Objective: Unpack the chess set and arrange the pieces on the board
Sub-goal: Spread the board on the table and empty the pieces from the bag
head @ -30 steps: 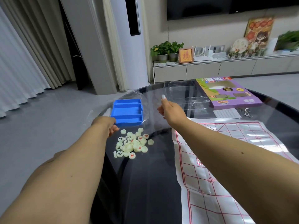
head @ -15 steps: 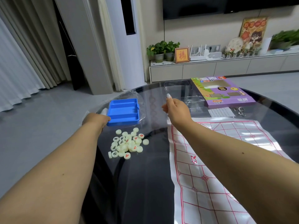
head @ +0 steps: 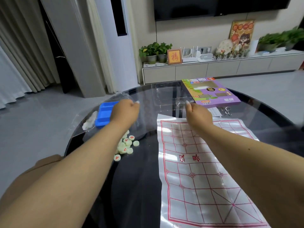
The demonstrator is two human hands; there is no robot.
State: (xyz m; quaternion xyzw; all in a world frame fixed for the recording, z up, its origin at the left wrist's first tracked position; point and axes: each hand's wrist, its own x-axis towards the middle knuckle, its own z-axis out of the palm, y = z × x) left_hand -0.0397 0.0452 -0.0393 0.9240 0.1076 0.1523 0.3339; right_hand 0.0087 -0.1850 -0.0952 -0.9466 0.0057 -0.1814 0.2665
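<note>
Round dark glass table, items left to right: crumpled clear plastic bag at the far left edge; blue tray just beside it, partly behind the left hand, fingers curled, whether pinching anything cannot be told. Heap of pale round chess pieces beneath the left forearm, off the board; clear plastic insert at the far middle. Right hand, fingers curled, grasp cannot be told, above the far edge of the red-lined board sheet; purple box and small metal rings far right.

Left forearm hides part of pieces.
</note>
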